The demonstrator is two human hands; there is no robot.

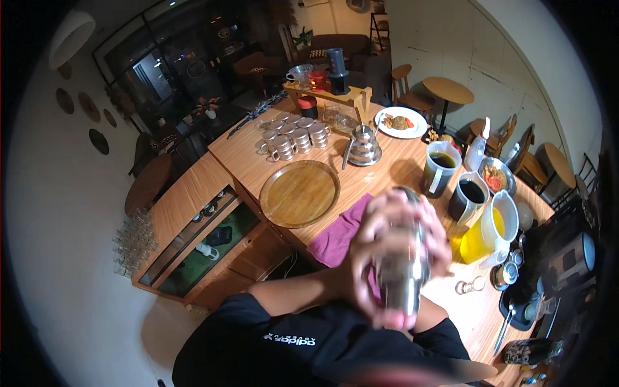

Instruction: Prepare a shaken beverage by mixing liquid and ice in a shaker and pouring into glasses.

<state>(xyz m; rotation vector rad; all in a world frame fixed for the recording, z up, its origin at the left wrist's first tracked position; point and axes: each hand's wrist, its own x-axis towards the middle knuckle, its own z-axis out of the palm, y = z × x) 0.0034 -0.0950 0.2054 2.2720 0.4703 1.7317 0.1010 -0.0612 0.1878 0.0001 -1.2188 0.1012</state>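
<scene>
Metal shaker (407,271): 1, motion-blurred, held in front of the chest just off the counter edge. Hands on it: 2. Left hand (365,255) closed around its left side, right hand (437,240) closed around its right side; fingers overlap, so can't count them per hand. Pink fingertips at the near end; can't tell whose side they belong to.

Next out, on the wooden counter (401,153):
- purple cloth (338,235): 1, left of the hands, beside the tray
- round wooden tray (300,193): 1, nothing on it
- pitchers: 3, right of the hands. One with dark olive liquid (434,182), one with black (461,203), one with yellow (478,240)
- hourglass-shaped metal piece (463,287): 1, lying near the yellow pitcher
- metal kettle (365,153): 1, beyond the shaker
- squeeze bottle (476,153): 1
- white plate (416,131): 1, with food
- mugs (300,137): roughly a dozen, packed close, exact count unclear
- wooden stand (352,98): 1, carrying 2 drippers (clear (298,73), red (317,80)) plus 1 dark press (336,64)

Far left: clear glasses (133,244), clustered, too overlapped to count.
</scene>
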